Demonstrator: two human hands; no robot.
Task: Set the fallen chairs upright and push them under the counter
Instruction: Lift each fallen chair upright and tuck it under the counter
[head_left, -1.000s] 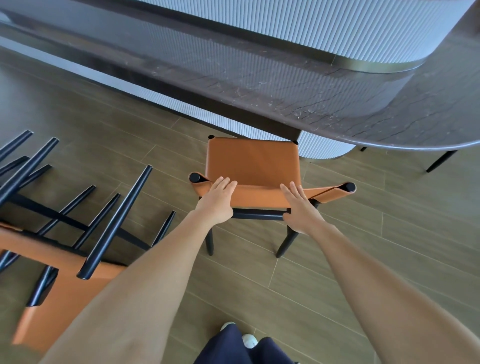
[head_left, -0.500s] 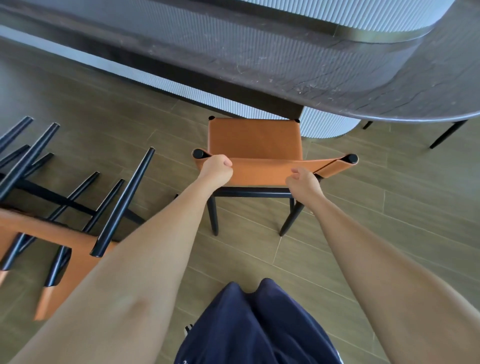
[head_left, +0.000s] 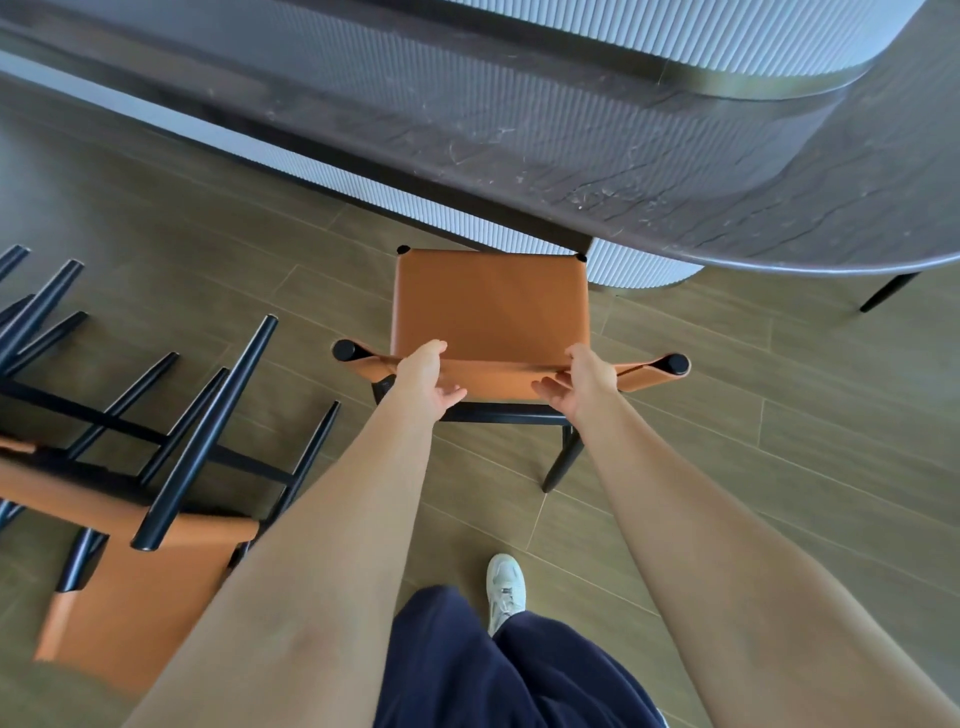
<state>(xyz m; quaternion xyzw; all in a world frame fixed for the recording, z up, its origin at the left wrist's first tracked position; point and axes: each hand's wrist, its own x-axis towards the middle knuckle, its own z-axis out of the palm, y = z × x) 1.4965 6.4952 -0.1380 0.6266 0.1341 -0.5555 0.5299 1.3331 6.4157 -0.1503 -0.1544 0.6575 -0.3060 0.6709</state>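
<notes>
- Upright chair (head_left: 491, 306): stands on its legs in the centre of the frame. It has an orange seat, an orange backrest band and a black frame. The seat faces the counter.
- Counter (head_left: 519, 130): dark stone top running across the upper part of the frame, curving at the upper right. A pale fluted base panel (head_left: 639, 265) shows beneath its edge.
- Chair position: the far edge of the seat lies just beside the lower edge of the counter top. The whole seat is in view and is not covered by the top.
- Left hand (head_left: 426, 374): placed on the left part of the backrest band. The thumb lies over the top edge on the seat side. The fingers are loose and nearly straight on the near side, not wrapped round the band.
- Right hand (head_left: 582, 376): mirrors this on the right part of the band, thumb over the top edge, fingers relaxed and pointing inward. Whether the fingers of either hand touch the band cannot be told.
- Fallen chairs (head_left: 140, 597): at the left and lower left of the frame, lying on the floor (head_left: 779, 467) with black legs pointing toward the upper right. They are well apart from the counter.
- Lower centre: dark blue trousers (head_left: 519, 675) and one white shoe (head_left: 506, 590).
- Right edge, below the counter top: one slanted black leg (head_left: 888, 291).
</notes>
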